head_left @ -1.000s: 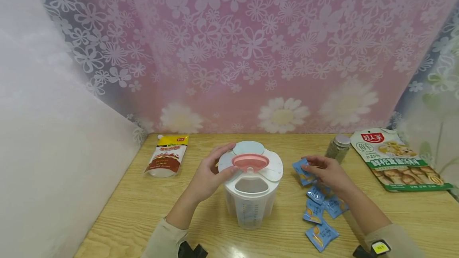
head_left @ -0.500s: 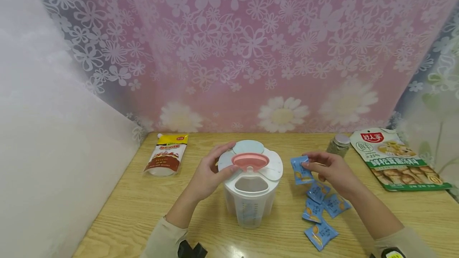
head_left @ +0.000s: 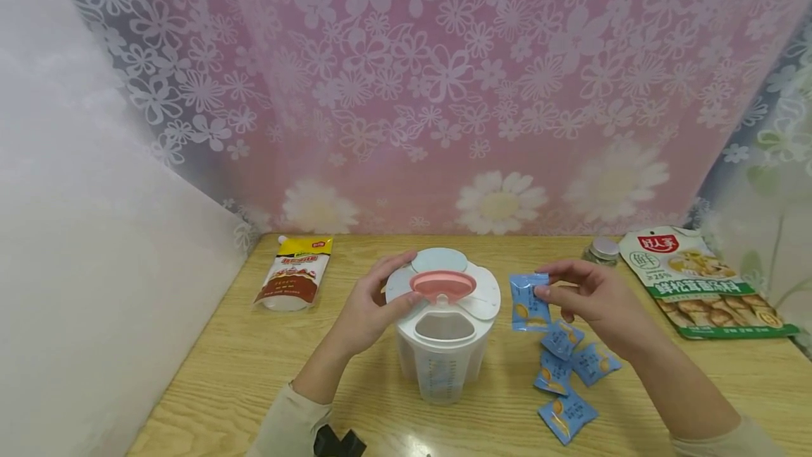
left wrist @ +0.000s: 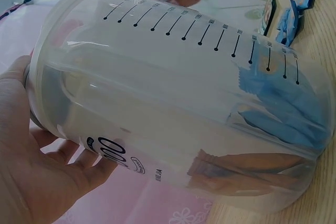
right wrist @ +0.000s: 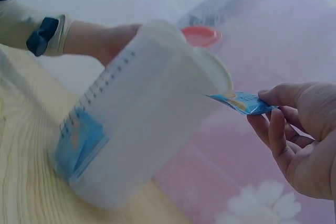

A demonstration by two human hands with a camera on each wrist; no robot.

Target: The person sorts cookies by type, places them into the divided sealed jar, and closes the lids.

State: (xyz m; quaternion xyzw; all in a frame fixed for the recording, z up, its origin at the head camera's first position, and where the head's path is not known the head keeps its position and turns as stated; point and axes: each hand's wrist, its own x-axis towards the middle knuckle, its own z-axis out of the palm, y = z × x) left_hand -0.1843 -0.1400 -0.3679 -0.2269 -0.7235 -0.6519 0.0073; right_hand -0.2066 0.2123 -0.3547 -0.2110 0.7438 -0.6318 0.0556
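Observation:
My left hand (head_left: 371, 305) grips the top of a translucent storage container (head_left: 409, 358), thumb on its lid and fingers round the side. The lid (head_left: 483, 295) has a pink flap (head_left: 442, 286) and a pale blue flap (head_left: 439, 259); the front opening (head_left: 444, 326) is uncovered. In the left wrist view, blue packets (left wrist: 283, 106) and brown packets (left wrist: 252, 169) lie at the container's bottom in separate compartments. My right hand (head_left: 596, 305) pinches a small blue snack packet (head_left: 528, 305) between thumb and fingers, raised just right of the container.
Several blue packets (head_left: 567, 415) lie on the wooden table (head_left: 254, 386) below my right hand. A spouted pouch (head_left: 294, 273) lies at the back left. Behind my right hand are a jar (head_left: 603, 251) and a large green-and-white food bag (head_left: 704, 284). A floral curtain (head_left: 406, 111) hangs behind.
My right hand has lifted the blue packet off the pile and moved it slightly left, turning it more upright. My left hand has stayed on the container.

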